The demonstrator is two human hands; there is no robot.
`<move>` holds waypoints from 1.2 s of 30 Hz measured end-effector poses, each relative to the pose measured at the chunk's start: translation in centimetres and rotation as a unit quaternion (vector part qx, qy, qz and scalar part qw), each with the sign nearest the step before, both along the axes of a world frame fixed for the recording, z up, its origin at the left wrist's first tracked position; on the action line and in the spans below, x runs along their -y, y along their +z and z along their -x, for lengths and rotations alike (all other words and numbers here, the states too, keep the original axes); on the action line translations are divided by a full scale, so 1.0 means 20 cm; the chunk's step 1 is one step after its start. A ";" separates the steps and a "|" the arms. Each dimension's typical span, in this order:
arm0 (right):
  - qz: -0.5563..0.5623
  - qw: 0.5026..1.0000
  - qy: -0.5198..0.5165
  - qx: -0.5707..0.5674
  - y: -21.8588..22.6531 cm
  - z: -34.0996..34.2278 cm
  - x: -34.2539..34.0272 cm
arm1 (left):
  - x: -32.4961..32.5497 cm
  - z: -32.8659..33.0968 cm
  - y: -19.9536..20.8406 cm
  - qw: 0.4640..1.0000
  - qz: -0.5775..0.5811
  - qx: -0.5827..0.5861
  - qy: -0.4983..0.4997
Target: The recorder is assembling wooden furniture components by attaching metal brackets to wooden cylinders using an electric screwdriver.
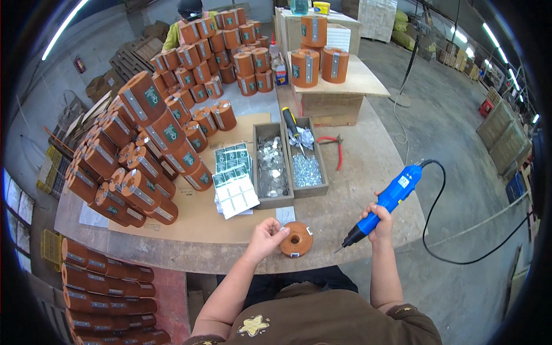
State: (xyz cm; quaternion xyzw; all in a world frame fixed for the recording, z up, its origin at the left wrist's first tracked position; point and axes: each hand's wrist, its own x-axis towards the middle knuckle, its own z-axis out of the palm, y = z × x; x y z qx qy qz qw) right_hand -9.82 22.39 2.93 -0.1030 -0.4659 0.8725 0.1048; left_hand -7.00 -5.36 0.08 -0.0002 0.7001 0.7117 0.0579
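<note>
A brown cylinder (303, 246) stands on end near the front edge of the wooden table (356, 172), its round top with a dark centre hole facing up. Two small light metal parts show at its rim. My left hand (265, 240) is closed beside it, thumb and fingers pinched together against its left edge; anything between the fingertips is hidden. In my right hand (380, 222) is a blue electric screwdriver (398, 188), its black nose pointing down and left, the bit above the table and apart from the cylinder. A black cable runs from its rear end.
Wooden boxes hold flat metal pieces (270, 172) and small screws (306, 171). A yellow-black screwdriver (289, 121), red-handled pliers (339, 154) and green-white label sheets (237, 192) lie nearby. Stacked brown cylinders (172, 138) fill the left. A person (173, 37) stands behind them.
</note>
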 end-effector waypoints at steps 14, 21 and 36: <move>0.005 0.998 0.015 0.056 -0.14 -0.08 -0.05 | -0.15 -0.24 0.08 0.879 0.409 -0.171 0.173; 0.029 0.997 0.060 0.049 -0.10 -0.04 0.00 | -0.23 -0.24 -0.07 0.954 0.112 -0.125 0.250; 0.059 0.995 0.059 0.051 -0.12 -0.10 -0.07 | -0.20 -0.26 -0.03 0.940 0.233 -0.201 0.149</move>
